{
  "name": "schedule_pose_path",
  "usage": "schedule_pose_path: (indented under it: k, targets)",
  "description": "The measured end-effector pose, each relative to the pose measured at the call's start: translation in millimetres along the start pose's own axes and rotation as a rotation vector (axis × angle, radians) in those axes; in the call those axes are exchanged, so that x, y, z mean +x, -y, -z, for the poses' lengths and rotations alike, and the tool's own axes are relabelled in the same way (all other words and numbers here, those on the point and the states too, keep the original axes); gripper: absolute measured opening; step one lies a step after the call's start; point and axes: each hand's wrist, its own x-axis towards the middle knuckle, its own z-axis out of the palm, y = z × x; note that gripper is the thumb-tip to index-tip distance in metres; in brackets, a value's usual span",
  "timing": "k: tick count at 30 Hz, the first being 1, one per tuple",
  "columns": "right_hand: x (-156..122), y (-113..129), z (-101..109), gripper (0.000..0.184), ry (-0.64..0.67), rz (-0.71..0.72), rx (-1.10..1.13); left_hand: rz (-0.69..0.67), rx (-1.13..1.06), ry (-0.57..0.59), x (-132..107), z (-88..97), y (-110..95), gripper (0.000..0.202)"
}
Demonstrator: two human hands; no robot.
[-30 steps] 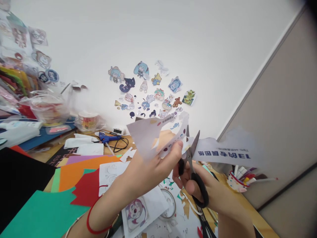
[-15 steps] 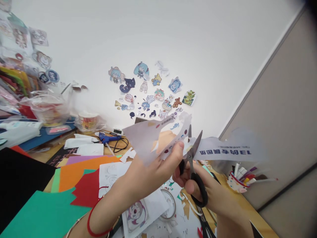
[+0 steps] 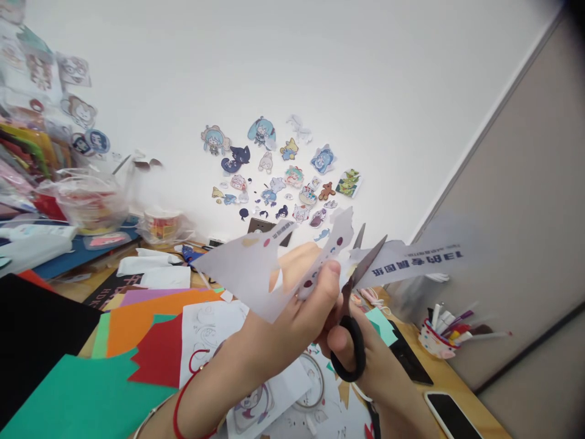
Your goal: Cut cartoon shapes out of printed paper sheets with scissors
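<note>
From the head: thin white paper (image 3: 242,271) above the wooden counter (image 3: 439,375), pinched in the left grip (image 3: 297,311); slightly curved, irregular-edged, an open gap cut through, small dark-red, blue and yellow marks printed on. Right grip (image 3: 372,360) wrapped around black-handled scissors (image 3: 369,262), metal blades parted. Beyond them, a white strip (image 3: 420,262) with upside-down dark-blue writing, "13的专属图纸", smaller line illegible. Below, at left, flat green sheet (image 3: 86,396), jagged-edged red sheet (image 3: 158,353), black card (image 3: 109,292) lettered "HDK".

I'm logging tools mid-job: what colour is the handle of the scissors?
The scissors' handle is black; it shows best in the head view.
</note>
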Motion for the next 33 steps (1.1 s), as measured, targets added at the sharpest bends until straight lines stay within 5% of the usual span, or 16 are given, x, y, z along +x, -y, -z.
schedule_pose_path:
  k: [20,27,33]
  targets:
    - [0,8,3,0.037,-0.010,0.056,0.009,0.143,-0.170,0.079,3,2.3,-1,0.030]
    - [1,6,6,0.038,0.032,0.003,0.133,0.248,-0.291,-0.142,4,6.1,10,0.016]
    - [0,10,7,0.043,0.106,-0.074,0.120,0.238,-0.260,-0.130,3,13.9,10,0.013]
